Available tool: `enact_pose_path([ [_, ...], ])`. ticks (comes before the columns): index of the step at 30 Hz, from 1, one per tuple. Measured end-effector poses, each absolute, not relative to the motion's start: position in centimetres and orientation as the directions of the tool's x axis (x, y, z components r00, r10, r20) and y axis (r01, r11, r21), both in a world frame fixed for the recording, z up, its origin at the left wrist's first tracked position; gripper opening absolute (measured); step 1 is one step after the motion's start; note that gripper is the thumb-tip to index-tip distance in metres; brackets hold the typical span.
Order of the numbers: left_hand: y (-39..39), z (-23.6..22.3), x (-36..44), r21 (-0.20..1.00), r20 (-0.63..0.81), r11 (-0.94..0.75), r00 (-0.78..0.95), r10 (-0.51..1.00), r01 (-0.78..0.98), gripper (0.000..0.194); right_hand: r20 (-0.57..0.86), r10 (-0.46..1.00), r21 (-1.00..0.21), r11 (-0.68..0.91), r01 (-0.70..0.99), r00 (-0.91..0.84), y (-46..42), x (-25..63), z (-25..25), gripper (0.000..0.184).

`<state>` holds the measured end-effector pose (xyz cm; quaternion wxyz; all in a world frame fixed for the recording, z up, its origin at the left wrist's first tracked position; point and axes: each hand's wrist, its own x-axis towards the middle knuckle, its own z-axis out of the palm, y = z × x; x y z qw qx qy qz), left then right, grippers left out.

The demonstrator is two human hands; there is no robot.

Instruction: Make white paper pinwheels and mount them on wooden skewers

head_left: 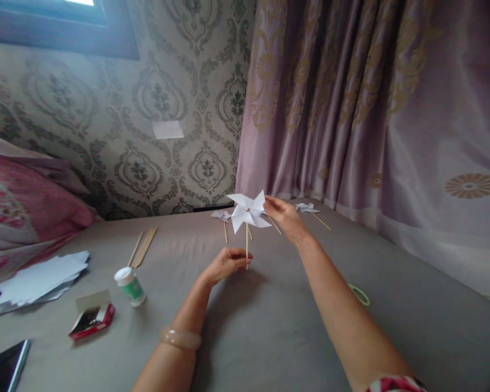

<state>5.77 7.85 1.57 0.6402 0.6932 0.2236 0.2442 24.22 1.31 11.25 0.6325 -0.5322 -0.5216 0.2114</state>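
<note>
A white paper pinwheel (247,210) on a thin wooden stick stands upright before me, a small pin head at its centre. My left hand (227,262) pinches the lower part of the stick between thumb and fingers. At the pinwheel's right side, my right hand (288,218) has its fingers closed at the edge of a blade; the exact fingertip contact is partly hidden. Behind lie other paper pinwheels, one at the left (221,215) and another at the right (307,208). More sticks show between them, partly covered by my right hand and the held pinwheel.
Left of my hands are several wooden sticks (146,247), a white-and-green bottle (130,287), an open red box (92,321) with dark contents, and a stack of white paper (43,279). A dark device (6,367) lies at the lower left, a green ring (359,294) at the right.
</note>
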Motion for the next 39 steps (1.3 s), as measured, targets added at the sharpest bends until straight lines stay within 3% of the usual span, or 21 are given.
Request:
enact_pose_path([
  [5,7.8,1.5,6.2,0.992,0.126,-0.099,0.654,0.746,-0.078,0.042,0.512,0.728,-0.849,0.348,0.397,0.457,1.1,24.6,9.9,0.047],
  [9,7.6,1.1,6.4,0.989,0.146,-0.131,0.596,0.789,-0.068,0.043,0.654,0.673,-0.683,0.329,0.652,0.346,1.5,24.3,8.4,0.035],
  [14,7.6,0.4,6.7,0.988,0.142,-0.15,0.583,0.8,-0.035,0.044,0.718,0.62,-0.54,0.212,0.815,0.315,1.5,24.3,8.6,0.039],
  [20,8.1,0.0,6.8,0.981,0.17,-0.195,0.58,0.796,-0.021,0.048,0.513,0.813,-0.49,0.014,0.871,0.276,0.3,21.6,9.0,0.044],
  [24,7.8,0.5,6.6,0.973,0.213,-0.222,0.617,0.757,-0.064,0.046,0.246,0.968,-0.57,0.178,0.802,-0.04,-0.7,19.3,9.5,0.033],
  [26,7.6,0.6,6.5,0.973,0.213,-0.221,0.621,0.754,-0.066,0.045,0.272,0.961,-0.608,0.208,0.766,-0.044,-1.1,19.1,10.0,0.031],
  [28,7.5,0.6,6.5,0.977,0.187,-0.21,0.613,0.768,-0.034,0.045,0.408,0.905,-0.613,0.173,0.771,0.122,-1.2,19.7,10.8,0.033],
  [30,7.6,0.4,6.6,0.982,0.148,-0.19,0.602,0.784,0.006,0.048,0.527,0.798,-0.595,0.1,0.798,0.293,-1.3,20.7,11.5,0.042],
  [33,7.7,0.0,6.8,0.984,0.11,-0.171,0.602,0.791,0.046,0.052,0.555,0.73,-0.513,-0.076,0.855,0.398,-1.6,21.9,12.2,0.059],
  [36,7.7,-0.1,6.8,0.983,0.114,-0.176,0.597,0.794,0.046,0.052,0.431,0.812,-0.376,-0.236,0.896,0.394,-2.1,22.1,12.2,0.06],
  [39,7.7,0.0,6.7,0.98,0.137,-0.195,0.6,0.788,0.032,0.05,0.123,0.99,-0.31,-0.033,0.95,0.074,-3.0,21.5,11.9,0.043],
])
